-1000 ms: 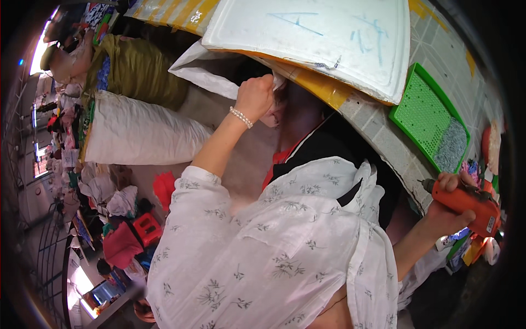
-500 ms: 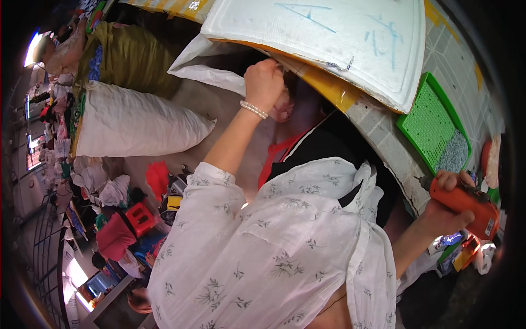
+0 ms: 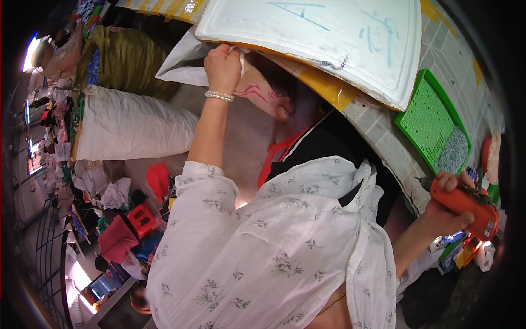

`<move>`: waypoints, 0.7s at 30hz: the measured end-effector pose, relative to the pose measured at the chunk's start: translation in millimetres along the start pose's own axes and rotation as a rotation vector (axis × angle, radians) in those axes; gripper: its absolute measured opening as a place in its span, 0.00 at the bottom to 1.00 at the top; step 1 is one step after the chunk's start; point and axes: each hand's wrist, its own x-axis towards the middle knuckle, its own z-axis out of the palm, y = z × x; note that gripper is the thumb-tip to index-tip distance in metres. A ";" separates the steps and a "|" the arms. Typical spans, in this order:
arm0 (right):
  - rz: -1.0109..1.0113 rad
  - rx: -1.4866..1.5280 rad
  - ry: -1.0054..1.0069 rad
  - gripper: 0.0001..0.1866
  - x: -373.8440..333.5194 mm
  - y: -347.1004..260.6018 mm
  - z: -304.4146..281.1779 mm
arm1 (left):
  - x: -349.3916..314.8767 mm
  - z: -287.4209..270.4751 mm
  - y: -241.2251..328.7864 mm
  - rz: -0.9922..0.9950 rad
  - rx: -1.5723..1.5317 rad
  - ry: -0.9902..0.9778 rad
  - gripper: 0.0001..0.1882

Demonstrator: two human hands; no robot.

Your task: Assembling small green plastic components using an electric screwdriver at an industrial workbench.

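My left hand (image 3: pixel 222 70), a beaded bracelet at its wrist, is closed on the gathered rim of a white sack (image 3: pixel 183 59) beneath the table edge. A pale surface with pink-red lines (image 3: pixel 256 89) hangs below these fingers; I cannot tell if it belongs to the sack. At the right, my right hand (image 3: pixel 446 211) grips an orange power drill (image 3: pixel 468 208) with a dark tip pointing left. Near that tip, on the table, lies a green perforated tray (image 3: pixel 430 123) with a heap of small grey pieces (image 3: pixel 453 151) in its near end.
A white foam board (image 3: pixel 350 82) with blue marks overhangs the tiled, yellow-taped table (image 3: pixel 378 123). Left of my arm stand a full white sack (image 3: pixel 134 123) and an olive sack (image 3: pixel 134 60). Farther left are a red stool (image 3: pixel 141 220), piled cloth and other people.
My left hand has moved left and slightly up, drawing the white sack's rim along and uncovering the pink-lined surface. The right hand with the drill has stayed in place.
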 end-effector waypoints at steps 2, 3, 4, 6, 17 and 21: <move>-0.003 0.010 -0.005 0.43 -0.1 4.0 -0.7 | -1.5 -1.0 -5.9 -0.021 0.048 0.017 0.10; -0.002 0.014 -0.005 0.43 1.0 6.4 0.2 | 1.3 -2.8 -7.9 -0.059 -0.003 0.049 0.10; 0.001 0.013 -0.023 0.43 1.6 5.0 1.1 | 3.5 -1.7 -8.4 -0.098 -0.060 0.071 0.10; 0.005 0.005 -0.036 0.43 0.5 2.3 2.1 | 12.1 4.3 -17.0 -0.067 -0.177 0.102 0.10; 0.010 0.022 -0.006 0.44 -1.5 3.7 -9.4 | -14.4 -27.3 -30.2 -0.195 -0.158 0.148 0.10; 0.010 0.026 0.019 0.44 -3.8 2.8 -8.7 | -9.7 -46.4 -41.0 -0.227 -0.143 0.149 0.11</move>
